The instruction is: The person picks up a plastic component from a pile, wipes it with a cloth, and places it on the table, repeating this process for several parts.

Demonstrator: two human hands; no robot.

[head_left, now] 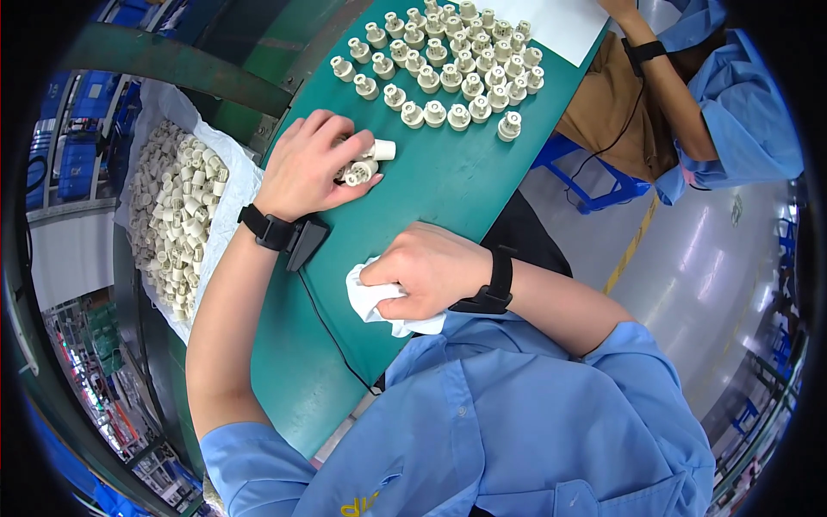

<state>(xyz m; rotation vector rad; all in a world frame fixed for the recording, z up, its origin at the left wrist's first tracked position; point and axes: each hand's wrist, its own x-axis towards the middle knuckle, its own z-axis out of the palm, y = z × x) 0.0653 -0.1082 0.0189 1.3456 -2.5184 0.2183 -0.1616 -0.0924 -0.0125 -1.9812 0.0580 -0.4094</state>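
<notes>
My left hand (317, 165) curls its fingers over a small cluster of cream plastic fittings (360, 174) at the left side of the green table (444, 189). Some lie on their sides, and the palm hides part of the cluster. My right hand (428, 269) is closed around a crumpled white cloth (369, 298) near the table's front edge. Farther back stand many more cream fittings (435, 114) in loose rows, mostly upright with a narrow top on a wider round base. Both wrists wear black straps.
A large bag lined with white plastic (245, 177) and heaped with cream fittings (185, 207) stands left of the table. A black cable (332, 326) runs across the tabletop. White paper (560, 26) lies at the far end, beside a co-worker's arm (676, 95) and a blue stool (599, 177).
</notes>
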